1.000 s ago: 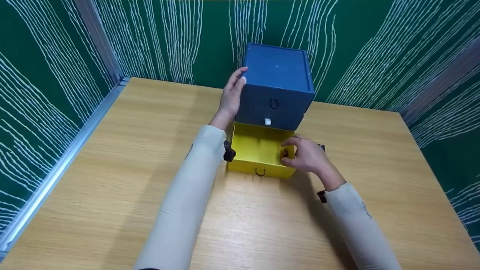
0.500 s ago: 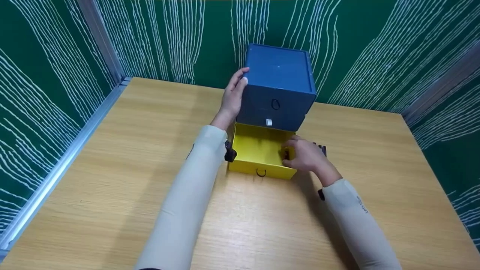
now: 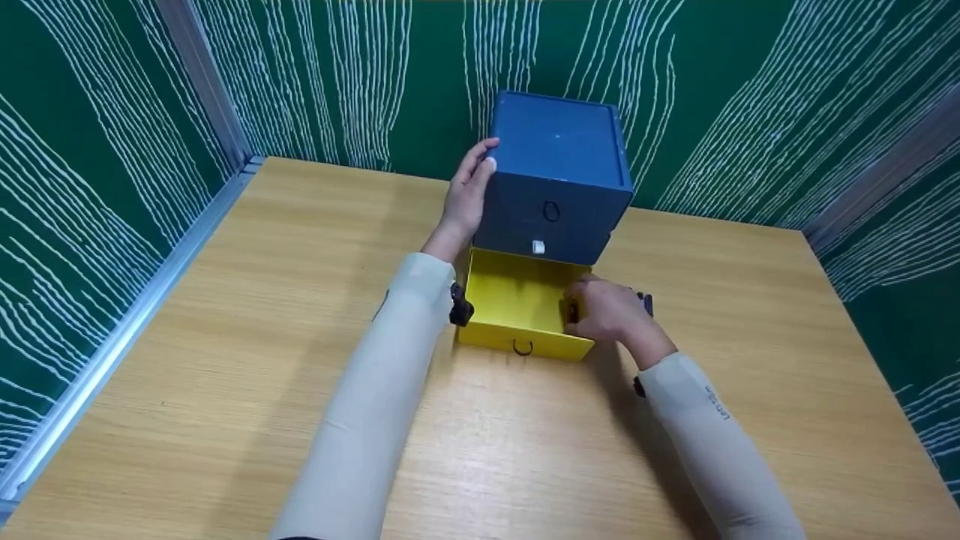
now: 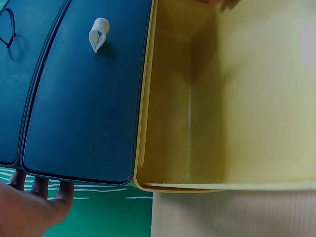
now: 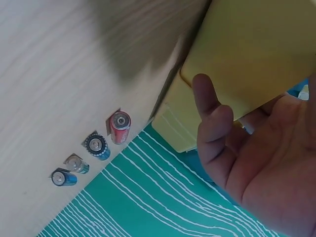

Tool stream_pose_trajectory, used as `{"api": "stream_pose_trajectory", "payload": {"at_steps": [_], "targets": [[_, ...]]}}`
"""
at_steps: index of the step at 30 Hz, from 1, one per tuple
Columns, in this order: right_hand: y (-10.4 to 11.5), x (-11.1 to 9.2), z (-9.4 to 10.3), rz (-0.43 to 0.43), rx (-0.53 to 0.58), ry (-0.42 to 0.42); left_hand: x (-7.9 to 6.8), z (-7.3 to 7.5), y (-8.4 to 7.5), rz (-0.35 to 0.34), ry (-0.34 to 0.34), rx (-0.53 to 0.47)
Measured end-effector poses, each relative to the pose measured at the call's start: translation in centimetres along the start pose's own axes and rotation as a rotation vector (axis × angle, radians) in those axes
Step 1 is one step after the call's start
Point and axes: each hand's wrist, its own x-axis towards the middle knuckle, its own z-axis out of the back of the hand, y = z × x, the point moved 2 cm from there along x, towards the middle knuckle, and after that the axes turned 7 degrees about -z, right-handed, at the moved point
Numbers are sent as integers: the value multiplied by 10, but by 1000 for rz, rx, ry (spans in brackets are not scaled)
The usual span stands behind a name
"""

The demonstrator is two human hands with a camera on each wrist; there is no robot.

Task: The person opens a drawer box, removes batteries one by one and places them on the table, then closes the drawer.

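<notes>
My left hand [image 3: 463, 199] rests its fingers against the left side of a blue drawer unit [image 3: 555, 142]. That unit's dark front carries a black loop and a white tab pull [image 4: 99, 33]. Below it, a yellow drawer [image 3: 517, 289] is pulled out, with a black loop on its front. My right hand [image 3: 609, 307] reaches over the drawer's right wall, thumb and fingers bent round a small dark and reddish thing [image 3: 574, 310] inside. Most of that thing is hidden, so its kind is unclear. In the right wrist view, the little finger [image 5: 205, 94] lies outside the yellow wall.
Several battery-like cylinders, one of them red [image 5: 120, 123], stand near the table's edge in the right wrist view. A wooden table [image 3: 247, 337] lies under everything. Green walls [image 3: 427, 90] with white wavy lines stand behind and at both sides.
My right hand dips slightly lower into the drawer, and its fingers draw in closer round the small thing. My left hand keeps its place on the blue unit.
</notes>
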Motion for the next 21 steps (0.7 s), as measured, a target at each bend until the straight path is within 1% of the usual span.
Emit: {"api": "stream_pose_trajectory", "payload": {"at_steps": [7,13,17,21], "targets": [[2,0,-1,-7,-7,-33,0,-1,0,15,-5,-2],[2,-1,-2,17,-32,-51,0,-1,0,0,-17,5],[4,-1,-3,6,-41,-37,0,-1,1,8,-22,20],[7,-1,-2,-31,-44,-6,-1,-1,1,19,-22,24]]}}
